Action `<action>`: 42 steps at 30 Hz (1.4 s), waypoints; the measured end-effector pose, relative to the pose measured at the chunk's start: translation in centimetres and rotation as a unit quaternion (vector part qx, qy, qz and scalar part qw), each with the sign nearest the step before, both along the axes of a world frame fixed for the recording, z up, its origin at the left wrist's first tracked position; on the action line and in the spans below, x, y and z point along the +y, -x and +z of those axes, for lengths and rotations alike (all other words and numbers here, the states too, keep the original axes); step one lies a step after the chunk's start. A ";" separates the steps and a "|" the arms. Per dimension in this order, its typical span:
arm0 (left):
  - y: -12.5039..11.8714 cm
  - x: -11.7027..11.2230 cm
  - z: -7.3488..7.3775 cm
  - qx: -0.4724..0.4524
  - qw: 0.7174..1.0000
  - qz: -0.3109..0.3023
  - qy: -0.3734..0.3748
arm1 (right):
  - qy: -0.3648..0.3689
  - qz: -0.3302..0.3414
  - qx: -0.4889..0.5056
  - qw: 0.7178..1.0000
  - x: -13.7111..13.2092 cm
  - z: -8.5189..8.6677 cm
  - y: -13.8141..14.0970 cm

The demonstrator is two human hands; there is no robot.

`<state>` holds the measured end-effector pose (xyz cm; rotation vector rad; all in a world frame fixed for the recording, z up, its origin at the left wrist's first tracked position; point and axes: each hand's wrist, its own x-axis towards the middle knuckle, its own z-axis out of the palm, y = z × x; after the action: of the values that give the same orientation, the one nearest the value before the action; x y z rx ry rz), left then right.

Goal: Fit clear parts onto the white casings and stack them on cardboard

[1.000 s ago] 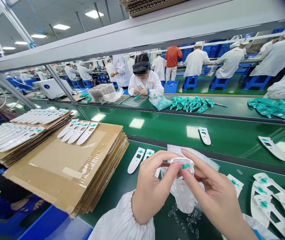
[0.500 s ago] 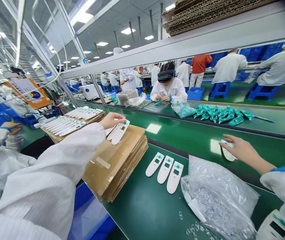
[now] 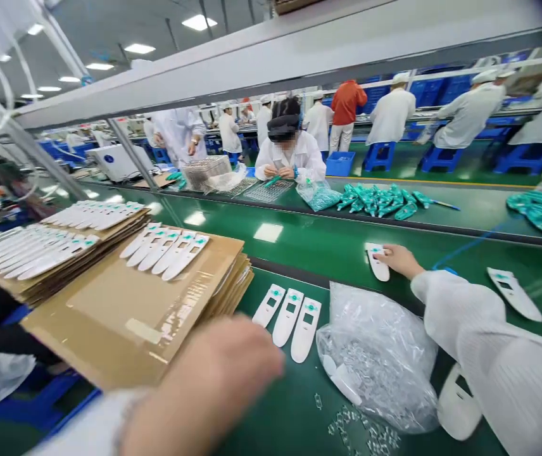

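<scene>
Right grip [image 3: 400, 259] pinches a white shell [image 3: 378, 268] by its side edge on the green belt [image 3: 318, 246], presumably sparing its face; left grip [image 3: 216, 373], above the worktop [image 3: 278, 415], too blurred to tell.

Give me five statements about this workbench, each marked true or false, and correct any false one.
1. The right hand touches a white cover on the green belt. True.
2. The left hand shows sharply. False: it is blurred, and whether it holds anything cannot be told.
3. Loose clear pieces lie on the table near the plastic bag. True.
4. The cardboard stack bears only teal parts. False: several white covers lie on it.
5. Three covers in a row lie between the cardboard stack and the plastic bag. True.
</scene>
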<state>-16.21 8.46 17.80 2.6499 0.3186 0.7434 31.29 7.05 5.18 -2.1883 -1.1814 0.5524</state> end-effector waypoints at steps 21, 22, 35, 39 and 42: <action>-14.2 -5.1 -6.0 -0.103 0.881 -0.099 0.451 | -0.069 -0.042 0.290 0.954 -18.1 11.2 13.6; -14.2 -4.9 -4.8 -0.137 0.858 -0.085 0.487 | -0.078 -0.028 0.299 0.951 -17.6 11.5 14.1; -13.7 -2.7 -2.0 -0.303 0.809 -0.065 0.499 | -0.131 0.050 0.458 0.878 -10.9 10.9 20.2; -13.8 -2.0 -2.0 -0.322 0.797 -0.039 0.510 | -0.126 0.044 0.468 0.873 -11.2 10.6 21.2; -14.0 -1.7 -2.1 -0.348 0.814 0.002 0.465 | -0.149 0.053 0.451 0.878 -11.6 10.5 21.4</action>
<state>-2.25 6.74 15.73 1.3464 0.3500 1.1234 9.93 -4.56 15.69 -1.3167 -0.7802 1.1797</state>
